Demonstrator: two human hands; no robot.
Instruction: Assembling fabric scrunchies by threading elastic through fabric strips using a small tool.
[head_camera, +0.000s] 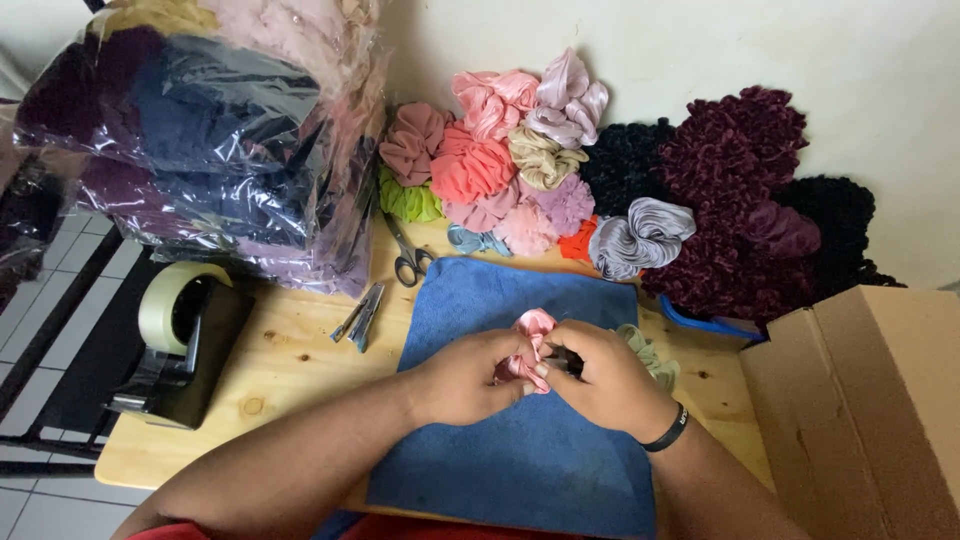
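Both hands meet over a blue cloth spread on a small wooden table. My left hand pinches a pink satin scrunchie from the left. My right hand, with a black band on its wrist, grips the same scrunchie from the right and hides a small dark object at its fingertips. A pale green scrunchie lies just behind my right hand.
A heap of coloured scrunchies and dark maroon and black ones lines the wall. Scissors and metal clips lie left of the cloth. A tape dispenser, bagged fabrics and a cardboard box flank the table.
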